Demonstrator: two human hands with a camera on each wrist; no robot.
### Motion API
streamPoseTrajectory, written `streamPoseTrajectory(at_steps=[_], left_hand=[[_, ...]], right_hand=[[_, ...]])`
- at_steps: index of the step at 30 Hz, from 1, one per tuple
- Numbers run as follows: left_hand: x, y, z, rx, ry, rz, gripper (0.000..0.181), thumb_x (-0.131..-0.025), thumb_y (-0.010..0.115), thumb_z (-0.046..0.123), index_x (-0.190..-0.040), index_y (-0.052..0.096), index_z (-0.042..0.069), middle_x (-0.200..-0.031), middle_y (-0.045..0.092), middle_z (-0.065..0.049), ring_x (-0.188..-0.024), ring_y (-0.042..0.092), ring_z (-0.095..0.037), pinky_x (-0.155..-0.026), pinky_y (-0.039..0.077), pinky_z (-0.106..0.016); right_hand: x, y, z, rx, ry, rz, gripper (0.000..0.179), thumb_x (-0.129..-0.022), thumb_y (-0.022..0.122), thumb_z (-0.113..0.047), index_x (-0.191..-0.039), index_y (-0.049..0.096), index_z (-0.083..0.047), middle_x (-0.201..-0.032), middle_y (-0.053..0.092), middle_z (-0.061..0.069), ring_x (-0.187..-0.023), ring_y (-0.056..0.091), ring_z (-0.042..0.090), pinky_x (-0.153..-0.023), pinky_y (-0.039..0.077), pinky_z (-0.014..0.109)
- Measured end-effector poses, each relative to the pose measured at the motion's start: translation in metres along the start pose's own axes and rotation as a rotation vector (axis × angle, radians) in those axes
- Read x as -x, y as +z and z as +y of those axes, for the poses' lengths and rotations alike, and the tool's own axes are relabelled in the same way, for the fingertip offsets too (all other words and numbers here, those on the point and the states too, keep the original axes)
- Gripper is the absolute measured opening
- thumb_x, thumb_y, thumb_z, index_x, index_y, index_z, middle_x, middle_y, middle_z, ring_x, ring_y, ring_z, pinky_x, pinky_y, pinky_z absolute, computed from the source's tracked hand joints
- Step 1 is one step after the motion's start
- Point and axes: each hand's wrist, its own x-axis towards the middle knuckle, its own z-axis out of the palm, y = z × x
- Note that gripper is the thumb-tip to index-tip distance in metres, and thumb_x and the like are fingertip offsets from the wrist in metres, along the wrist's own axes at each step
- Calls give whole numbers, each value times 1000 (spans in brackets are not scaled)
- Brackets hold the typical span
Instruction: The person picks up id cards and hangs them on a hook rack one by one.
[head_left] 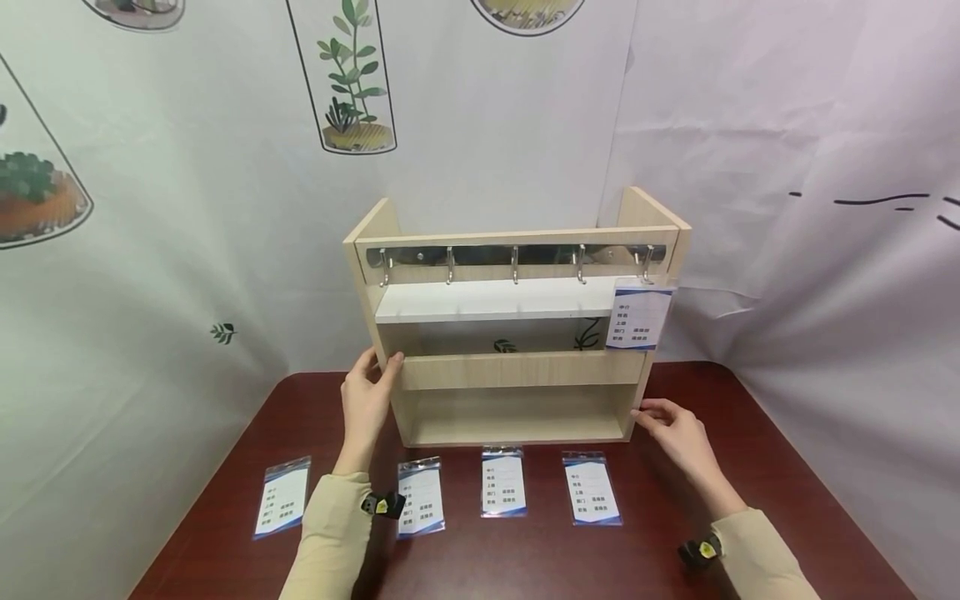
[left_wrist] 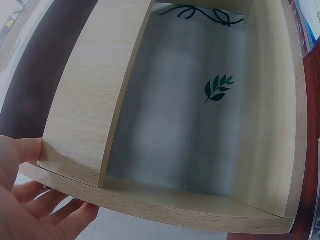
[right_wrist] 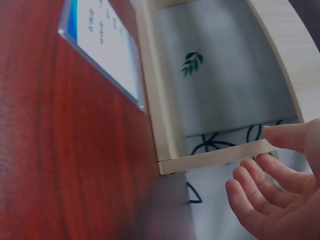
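Observation:
A light wooden shelf rack (head_left: 525, 372) stands on the table, with a metal strip of several hooks (head_left: 514, 265) across its upper front. My left hand (head_left: 367, 404) grips the rack's left side panel, thumb on the front and fingers behind, as the left wrist view shows. On the opposite side, my right hand (head_left: 678, 437) pinches the lower right side panel (right_wrist: 215, 157) between thumb and fingertips. One clear-sleeved name badge (head_left: 639, 318) hangs at the rightmost hook, overlapping the right panel.
Several more name badges (head_left: 503, 483) lie in a row on the dark red table (head_left: 517, 562), in front of the rack. One badge (head_left: 282, 497) is left of my left forearm. Behind the rack hangs a white cloth (head_left: 510, 125) printed with plants.

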Motion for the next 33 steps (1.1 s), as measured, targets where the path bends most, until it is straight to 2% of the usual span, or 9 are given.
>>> streamPoseTrajectory(at_steps=[8,18,24,28,33], left_hand=[[2,-2,0,-3,-8,-3,49,-93,74,37,-130,67,5,-123,69,-19,-103,70,-32,-70,48,-10],[0,-1,1,18,-5,-10,49,-93,74,36,-129,66,3,-121,69,-22,-101,70,-33,-69,49,-10],[0,-2,2,24,-3,-12,51,-93,74,36,-130,66,2,-122,68,-22,-102,70,-34,-69,49,-10],[1,-2,4,20,1,-17,50,-93,74,37,-131,65,4,-122,68,-22,-103,70,-33,-70,49,-11],[1,-2,3,0,1,-18,51,-94,73,37,-133,64,4,-124,68,-21,-103,70,-33,-70,48,-11]], right_hand=[[4,11,8,23,12,-15,42,-95,70,-31,-121,68,2,-101,74,12,-95,69,26,-87,49,43],[11,14,10,51,48,-48,39,-94,72,-30,-115,70,2,-99,74,12,-93,67,27,-86,49,46],[14,17,10,72,34,-89,32,-93,72,-27,-111,72,0,-102,74,13,-94,68,29,-83,49,44],[15,21,9,76,23,-121,36,-91,74,-28,-112,72,1,-101,74,14,-91,67,26,-78,49,39],[16,28,7,69,6,-162,39,-90,76,-29,-114,71,2,-100,74,12,-90,67,23,-79,50,40]])
